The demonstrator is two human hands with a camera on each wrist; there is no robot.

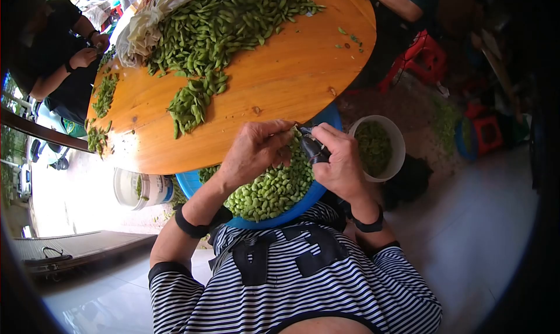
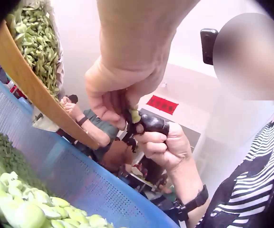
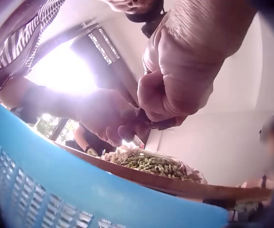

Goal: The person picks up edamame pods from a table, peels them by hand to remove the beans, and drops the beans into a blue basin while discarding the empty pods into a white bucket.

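Over a blue perforated basket (image 1: 261,224), my two hands meet at the fingertips. The right hand (image 1: 343,162) grips a black-handled tool (image 1: 315,152), with its tip up against the left fingers. My left hand (image 1: 252,152) pinches a small green bean pod (image 2: 135,116) right at that tip; the fingers hide most of it. Below lie many shelled light-green beans (image 1: 268,194), heaped in the basket. In the right wrist view the basket's rim (image 3: 103,185) runs below both hands.
Unshelled pods (image 1: 216,28) are piled on the wooden table (image 1: 280,83) in front. A white bucket (image 1: 401,150) with green scraps stands at right, another bucket (image 1: 129,188) at left. Another person's hands (image 1: 84,57) work at the table's left; red stools (image 1: 423,60) stand at right.
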